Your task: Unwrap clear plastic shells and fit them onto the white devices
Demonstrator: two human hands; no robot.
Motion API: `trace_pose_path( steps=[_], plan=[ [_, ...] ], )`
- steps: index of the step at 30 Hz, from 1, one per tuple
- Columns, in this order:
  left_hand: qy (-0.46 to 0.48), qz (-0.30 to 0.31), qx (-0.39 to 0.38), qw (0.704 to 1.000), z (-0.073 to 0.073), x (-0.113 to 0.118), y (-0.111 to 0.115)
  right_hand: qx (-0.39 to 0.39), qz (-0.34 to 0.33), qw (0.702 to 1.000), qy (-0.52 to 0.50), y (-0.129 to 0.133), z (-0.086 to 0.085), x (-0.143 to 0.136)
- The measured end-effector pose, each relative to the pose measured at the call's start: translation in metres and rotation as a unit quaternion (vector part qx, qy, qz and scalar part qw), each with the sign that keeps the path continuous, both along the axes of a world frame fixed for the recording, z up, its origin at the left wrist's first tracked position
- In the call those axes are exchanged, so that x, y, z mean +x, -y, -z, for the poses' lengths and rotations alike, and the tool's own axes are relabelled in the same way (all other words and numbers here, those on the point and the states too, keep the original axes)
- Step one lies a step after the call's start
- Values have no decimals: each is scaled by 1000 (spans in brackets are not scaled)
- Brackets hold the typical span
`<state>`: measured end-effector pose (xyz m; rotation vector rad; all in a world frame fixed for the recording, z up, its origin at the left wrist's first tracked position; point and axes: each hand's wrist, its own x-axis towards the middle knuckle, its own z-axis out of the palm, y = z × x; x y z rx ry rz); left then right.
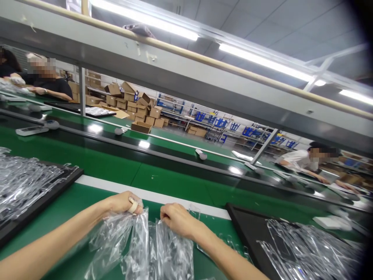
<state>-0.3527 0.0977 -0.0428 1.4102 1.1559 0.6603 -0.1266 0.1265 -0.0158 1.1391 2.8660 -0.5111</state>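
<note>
Over the green worktop (76, 202), crinkled, filmy clear plastic bags (139, 241) are gripped at their upper ends by the left hand (128, 203), which is closed into a fist, with a cream band (133, 206) wrapped round one finger. By the right hand (176, 218), curled nearly closed, the same thin film is pinched. On either side, glossy, slender clear pieces (317, 252) are heaped in black, straight-edged trays (234, 214).

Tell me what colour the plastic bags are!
The bags are clear, best seen in the head view.
</note>
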Motion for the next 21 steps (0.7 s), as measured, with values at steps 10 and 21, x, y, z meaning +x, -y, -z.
trace_pose_path(
  steps=[10, 21],
  plan=[
    [-167, -63, 195, 964, -92, 5, 60, 191, -77, 950, -234, 46, -59, 37],
    [-209, -69, 293, 931, -125, 10, 65, 272, -74, 883, -374, 45, -54, 31]
  ],
)
